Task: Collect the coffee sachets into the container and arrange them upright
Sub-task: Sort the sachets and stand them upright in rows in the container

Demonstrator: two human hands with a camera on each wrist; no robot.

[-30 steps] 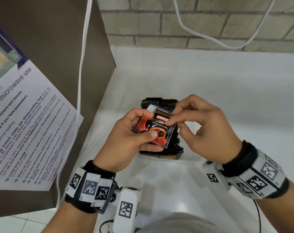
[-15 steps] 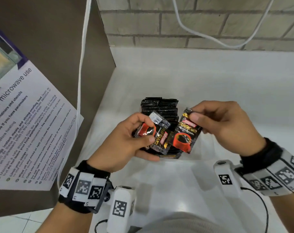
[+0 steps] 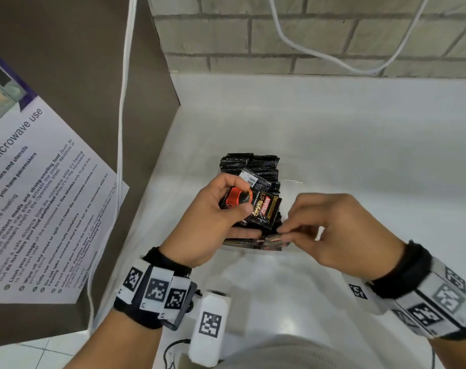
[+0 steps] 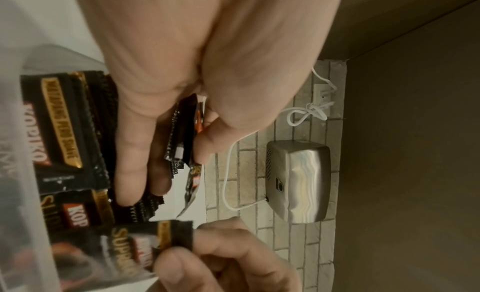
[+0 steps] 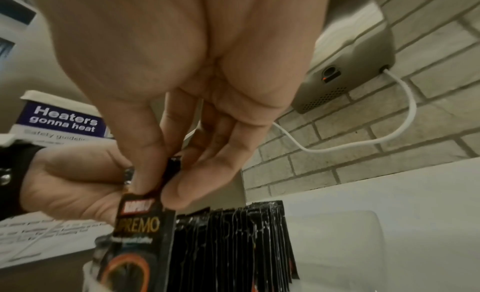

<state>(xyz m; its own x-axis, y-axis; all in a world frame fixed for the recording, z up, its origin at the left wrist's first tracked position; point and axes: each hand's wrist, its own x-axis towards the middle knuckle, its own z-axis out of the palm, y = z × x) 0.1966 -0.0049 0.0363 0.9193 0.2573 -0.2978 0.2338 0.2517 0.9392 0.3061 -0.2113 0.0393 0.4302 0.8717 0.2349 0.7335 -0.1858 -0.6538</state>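
Our right hand [image 3: 341, 230] has just carried one black foil coffee sachet [image 5: 141, 231] down from mid-air, fingers pinching its top, standing it at the near end of the clear plastic container's [image 5: 337, 245] upright row. Our left hand [image 3: 213, 222] grips the remaining few sachets [image 3: 258, 206] above; several remain to slot.

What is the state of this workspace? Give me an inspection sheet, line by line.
Surface: white counter, bare where it shows.
Job's things: clear container holding a row of upright black coffee sachets; a small bunch of sachets in the left hand; one sachet at the near end of the row, held upright by its top edge.
Clutter: nothing seen.
Hands: left hand grips the bunch; right hand pinches the single sachet.
Cables: white cable along the brick wall; another down the brown panel.
Surroundings: brick wall, microwave-use poster, metal wall unit.
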